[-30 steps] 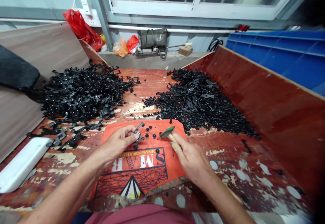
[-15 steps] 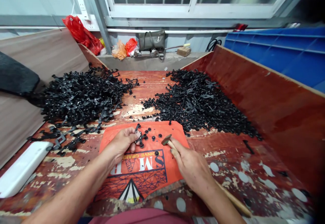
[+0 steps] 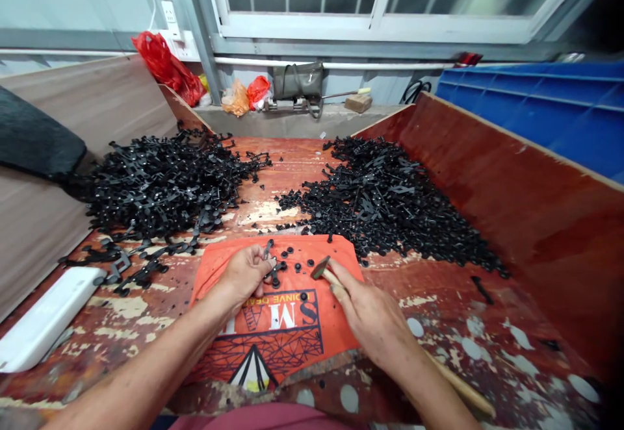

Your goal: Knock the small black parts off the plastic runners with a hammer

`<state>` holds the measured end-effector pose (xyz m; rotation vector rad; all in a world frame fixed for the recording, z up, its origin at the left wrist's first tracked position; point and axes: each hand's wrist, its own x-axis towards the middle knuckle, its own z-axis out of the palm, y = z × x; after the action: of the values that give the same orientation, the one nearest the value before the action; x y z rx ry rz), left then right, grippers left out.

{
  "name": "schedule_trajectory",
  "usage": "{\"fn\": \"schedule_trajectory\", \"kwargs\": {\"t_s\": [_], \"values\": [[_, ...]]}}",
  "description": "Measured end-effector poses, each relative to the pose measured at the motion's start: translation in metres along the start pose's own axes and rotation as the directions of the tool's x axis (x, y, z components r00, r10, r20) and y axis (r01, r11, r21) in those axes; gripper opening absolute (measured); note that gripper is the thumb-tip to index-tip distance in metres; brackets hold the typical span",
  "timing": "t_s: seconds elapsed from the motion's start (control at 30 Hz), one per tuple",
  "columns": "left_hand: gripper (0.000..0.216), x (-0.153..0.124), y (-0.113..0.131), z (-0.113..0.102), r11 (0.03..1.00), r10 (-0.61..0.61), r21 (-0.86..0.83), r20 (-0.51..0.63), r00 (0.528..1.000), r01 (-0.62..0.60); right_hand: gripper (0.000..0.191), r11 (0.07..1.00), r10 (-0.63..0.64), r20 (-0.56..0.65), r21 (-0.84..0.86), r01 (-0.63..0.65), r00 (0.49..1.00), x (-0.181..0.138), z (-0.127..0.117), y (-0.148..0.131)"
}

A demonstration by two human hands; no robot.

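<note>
My left hand (image 3: 244,271) pinches a small black plastic piece with jointed arms (image 3: 269,248) over an orange printed cloth (image 3: 336,329). Around its fingertips lie round black caps (image 3: 311,262), several of them loose on the cloth. My right hand (image 3: 370,316) is wrapped round the wooden handle of a small hammer (image 3: 320,267). The hammer's metal head sits just right of the caps, and its handle (image 3: 461,384) runs back under my right forearm. Fingers partly hide the piece in my left hand.
Heaps of black plastic parts lie at the left (image 3: 160,183) and right (image 3: 385,196). Wooden side boards (image 3: 526,209) border the worn red tabletop (image 3: 277,167). A white oblong case (image 3: 49,319) rests at left, and a blue crate (image 3: 531,118) stands beyond the right board.
The view has shifted slightly, moving the whole scene a little right and down. Both hands keep their grips, with the hammer head still beside the caps.
</note>
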<state>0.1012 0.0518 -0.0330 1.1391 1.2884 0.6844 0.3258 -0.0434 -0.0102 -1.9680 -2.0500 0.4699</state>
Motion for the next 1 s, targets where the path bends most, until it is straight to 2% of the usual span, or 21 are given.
{"fn": "schedule_trajectory", "kwargs": {"t_s": [0.17, 0.3, 0.37, 0.47, 0.5, 0.63, 0.67, 0.77, 0.8, 0.93, 1.0], "values": [[0.028, -0.001, -0.002, 0.004, 1.0, 0.029, 0.014, -0.057, 0.998, -0.028, 0.042, 0.974, -0.178, -0.162, 0.109, 0.197, 0.971, 0.014, -0.009, -0.018], [0.029, -0.004, 0.001, 0.006, 0.999, 0.042, 0.004, -0.077, 0.996, -0.042, 0.043, 0.952, -0.213, -0.323, 0.145, 0.27, 0.922, 0.019, -0.009, -0.037], [0.03, -0.005, 0.002, 0.005, 0.999, 0.051, 0.0, -0.067, 0.996, -0.052, 0.044, 0.962, -0.204, -0.284, 0.119, 0.246, 0.937, 0.02, -0.005, -0.042], [0.03, -0.006, 0.0, 0.004, 0.997, 0.069, 0.021, -0.056, 0.996, -0.068, 0.047, 0.978, -0.201, -0.081, 0.036, 0.205, 0.976, 0.021, 0.001, -0.043], [0.03, -0.006, -0.001, 0.004, 0.997, 0.073, 0.032, -0.057, 0.996, -0.072, 0.048, 0.979, -0.203, -0.056, 0.027, 0.204, 0.978, 0.021, 0.002, -0.043], [0.03, -0.005, -0.003, 0.003, 0.996, 0.074, 0.061, -0.052, 0.996, -0.071, 0.047, 0.976, -0.191, -0.19, 0.068, 0.206, 0.963, 0.022, -0.002, -0.044], [0.03, -0.005, -0.003, 0.004, 0.995, 0.074, 0.069, -0.049, 0.996, -0.07, 0.047, 0.98, -0.183, -0.173, 0.047, 0.193, 0.968, 0.022, -0.003, -0.045], [0.026, -0.005, -0.002, 0.004, 0.992, 0.078, 0.103, -0.057, 0.995, -0.072, 0.045, 0.985, -0.168, -0.016, -0.036, 0.167, 0.986, 0.026, -0.005, -0.046], [0.025, -0.005, -0.002, 0.004, 0.991, 0.077, 0.115, -0.06, 0.995, -0.07, 0.045, 0.985, -0.169, -0.01, -0.03, 0.169, 0.986, 0.027, -0.005, -0.045], [0.021, -0.004, -0.003, 0.004, 0.988, 0.074, 0.141, -0.047, 0.996, -0.067, 0.043, 0.981, -0.162, -0.166, 0.079, 0.177, 0.973, 0.026, -0.006, -0.043], [0.022, -0.004, -0.004, 0.004, 0.988, 0.075, 0.141, -0.042, 0.996, -0.069, 0.044, 0.986, -0.159, -0.108, 0.024, 0.162, 0.981, 0.025, -0.004, -0.043]]}}
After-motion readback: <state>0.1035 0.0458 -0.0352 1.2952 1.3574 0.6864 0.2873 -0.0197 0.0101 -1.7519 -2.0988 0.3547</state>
